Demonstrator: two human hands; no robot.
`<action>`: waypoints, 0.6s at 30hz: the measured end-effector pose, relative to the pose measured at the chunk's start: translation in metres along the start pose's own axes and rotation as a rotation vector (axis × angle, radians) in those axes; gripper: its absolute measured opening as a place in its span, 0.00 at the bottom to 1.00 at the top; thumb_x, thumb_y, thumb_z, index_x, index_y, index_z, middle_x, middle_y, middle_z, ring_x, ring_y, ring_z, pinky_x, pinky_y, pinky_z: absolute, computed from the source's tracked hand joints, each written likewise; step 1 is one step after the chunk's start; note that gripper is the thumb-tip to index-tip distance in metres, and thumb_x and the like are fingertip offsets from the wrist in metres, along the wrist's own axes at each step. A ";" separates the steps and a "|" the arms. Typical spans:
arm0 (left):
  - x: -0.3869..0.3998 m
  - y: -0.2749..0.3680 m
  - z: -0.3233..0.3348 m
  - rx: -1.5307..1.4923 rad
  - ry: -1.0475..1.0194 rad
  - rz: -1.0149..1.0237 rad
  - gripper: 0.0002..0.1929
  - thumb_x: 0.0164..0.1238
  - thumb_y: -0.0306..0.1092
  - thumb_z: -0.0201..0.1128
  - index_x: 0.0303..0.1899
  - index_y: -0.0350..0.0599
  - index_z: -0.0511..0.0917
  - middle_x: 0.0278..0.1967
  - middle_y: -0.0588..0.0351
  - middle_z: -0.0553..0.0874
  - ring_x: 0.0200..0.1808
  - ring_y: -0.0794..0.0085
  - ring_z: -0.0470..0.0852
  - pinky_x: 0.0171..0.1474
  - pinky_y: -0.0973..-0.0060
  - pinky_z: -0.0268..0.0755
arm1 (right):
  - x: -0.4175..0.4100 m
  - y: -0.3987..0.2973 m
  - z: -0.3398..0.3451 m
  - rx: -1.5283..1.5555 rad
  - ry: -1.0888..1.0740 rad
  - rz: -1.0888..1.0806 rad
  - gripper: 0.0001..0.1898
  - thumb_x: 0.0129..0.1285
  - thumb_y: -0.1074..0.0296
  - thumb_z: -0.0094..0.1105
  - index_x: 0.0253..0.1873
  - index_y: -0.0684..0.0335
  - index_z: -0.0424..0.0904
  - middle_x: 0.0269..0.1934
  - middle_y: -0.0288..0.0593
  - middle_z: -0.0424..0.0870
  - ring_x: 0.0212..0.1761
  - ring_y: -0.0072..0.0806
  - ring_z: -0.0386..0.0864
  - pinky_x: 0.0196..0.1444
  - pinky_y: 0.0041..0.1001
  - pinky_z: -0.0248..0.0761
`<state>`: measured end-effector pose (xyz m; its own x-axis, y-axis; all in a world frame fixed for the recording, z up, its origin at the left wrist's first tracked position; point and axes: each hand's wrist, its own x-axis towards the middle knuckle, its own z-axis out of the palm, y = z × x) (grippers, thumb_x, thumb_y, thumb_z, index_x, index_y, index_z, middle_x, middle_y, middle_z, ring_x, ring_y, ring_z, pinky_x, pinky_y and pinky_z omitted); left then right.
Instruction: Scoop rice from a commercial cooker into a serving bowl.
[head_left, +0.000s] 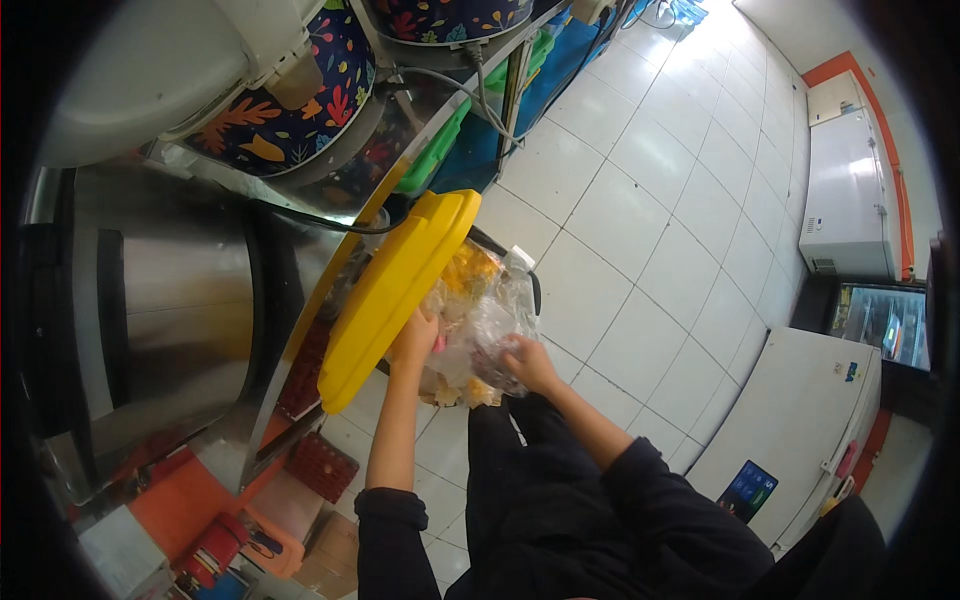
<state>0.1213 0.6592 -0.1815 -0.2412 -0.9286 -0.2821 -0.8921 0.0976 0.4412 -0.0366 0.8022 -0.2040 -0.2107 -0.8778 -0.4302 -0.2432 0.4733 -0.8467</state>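
A yellow plastic lid (397, 300) stands tilted up along the side of a bin filled with crumpled plastic and other refuse (469, 274). My left hand (417, 336) is between the lid's inner side and the refuse; its fingers are partly hidden, so its grip is unclear. Something small and pink (439, 343) shows beside it. My right hand (529, 364) has its fingers closed on a crumpled clear plastic bag (491, 337) with dark contents, over the near right part of the refuse. Most of the bin's body is hidden; part of its dark rim (535, 292) shows.
A metal counter (300, 247) with leaf-patterned cookers (330, 97) runs along the left. A grey cable (487, 112) hangs from it. White chest freezers (795, 435) line the right, beyond the tiled floor (622, 247). A cardboard box (330, 551) sits lower left.
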 end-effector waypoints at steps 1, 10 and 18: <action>0.004 0.007 -0.009 0.001 -0.002 0.012 0.31 0.49 0.31 0.59 0.58 0.40 0.62 0.55 0.41 0.70 0.55 0.49 0.68 0.56 0.64 0.62 | 0.013 0.000 0.010 -0.025 0.029 -0.034 0.15 0.51 0.70 0.52 0.45 0.65 0.75 0.29 0.53 0.79 0.30 0.39 0.79 0.37 0.31 0.71; 0.027 0.005 -0.040 -0.021 -0.130 -0.024 0.23 0.47 0.34 0.59 0.48 0.36 0.73 0.50 0.40 0.75 0.51 0.49 0.72 0.53 0.67 0.64 | 0.112 -0.042 0.107 0.150 0.235 0.096 0.21 0.53 0.73 0.53 0.54 0.66 0.66 0.41 0.57 0.78 0.43 0.43 0.78 0.43 0.32 0.70; -0.001 -0.005 0.024 -0.089 0.086 0.163 0.36 0.46 0.45 0.66 0.58 0.39 0.64 0.54 0.39 0.70 0.56 0.48 0.67 0.57 0.64 0.60 | 0.067 0.017 0.078 0.360 0.278 -0.073 0.21 0.54 0.79 0.54 0.54 0.65 0.66 0.45 0.46 0.77 0.45 0.32 0.78 0.43 0.28 0.73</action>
<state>0.1167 0.6684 -0.2033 -0.3431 -0.9305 -0.1285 -0.8054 0.2210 0.5499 0.0188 0.7458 -0.2713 -0.4633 -0.8317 -0.3061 0.0666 0.3117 -0.9478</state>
